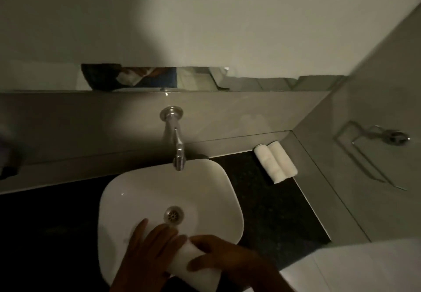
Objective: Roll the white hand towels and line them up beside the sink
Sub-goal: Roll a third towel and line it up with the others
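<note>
A white hand towel [191, 263], partly rolled, is held over the front of the white sink basin [127, 191]. My left hand [148, 250] grips its left side with the fingers spread over the roll. My right hand [218, 255] wraps around its right end. Two rolled white towels [274, 163] lie side by side on the dark counter, at the back right against the wall corner. The lower part of the held towel is hidden by my hands and the frame edge.
A chrome wall tap [176, 141] juts over the basin's back. The dark counter [268, 212] runs right of the sink to a grey wall. A metal towel ring [385, 146] hangs on that right wall. A mirror strip [159, 78] sits above the backsplash.
</note>
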A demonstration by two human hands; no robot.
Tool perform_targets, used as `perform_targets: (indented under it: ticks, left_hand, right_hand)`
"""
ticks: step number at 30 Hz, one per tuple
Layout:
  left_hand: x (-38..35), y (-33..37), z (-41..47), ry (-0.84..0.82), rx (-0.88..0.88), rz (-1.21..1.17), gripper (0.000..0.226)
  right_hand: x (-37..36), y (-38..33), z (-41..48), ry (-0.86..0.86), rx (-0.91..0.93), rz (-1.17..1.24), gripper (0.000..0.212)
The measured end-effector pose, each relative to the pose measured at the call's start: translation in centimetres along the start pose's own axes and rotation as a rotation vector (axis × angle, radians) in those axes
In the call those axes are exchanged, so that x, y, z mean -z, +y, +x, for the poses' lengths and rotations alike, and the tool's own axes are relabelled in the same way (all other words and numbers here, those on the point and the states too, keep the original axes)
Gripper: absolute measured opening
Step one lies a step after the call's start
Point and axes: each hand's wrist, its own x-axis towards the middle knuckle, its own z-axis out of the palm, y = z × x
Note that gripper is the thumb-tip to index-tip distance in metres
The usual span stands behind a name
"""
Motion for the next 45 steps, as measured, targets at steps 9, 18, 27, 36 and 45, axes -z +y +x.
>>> perform_targets:
  ticks: [9, 18, 27, 36, 45]
  left_hand:
    - [-3.5, 10.8, 13.4, -0.059, 0.112, -0.205, 0.072]
    - [-9.9, 18.0, 17.2, -0.282, 0.128, -0.082, 0.067]
    - [-12.3, 18.3, 18.7, -0.080, 0.271, -0.042, 0.045]
    - [-13.1, 19.2, 19.9, -0.106, 0.237, -0.041, 0.047]
    - [-12.9, 18.9, 17.7, -0.072, 0.272, -0.062, 0.038]
  right_hand:
    - [19.0, 10.8, -3.2, 0.678, -0.075, 0.391, 0.051]
    - [36.9, 19.7, 6.7, 0.956, -0.145, 0.475, 0.081]
    - [32.6, 23.1, 7.3, 1.246, -0.323, 0.461, 0.085]
    - [37.0, 23.9, 10.6, 1.303, -0.323, 0.781, 0.131]
    - [35.8, 24.7, 10.1, 1.375, -0.226, 0.763, 0.134]
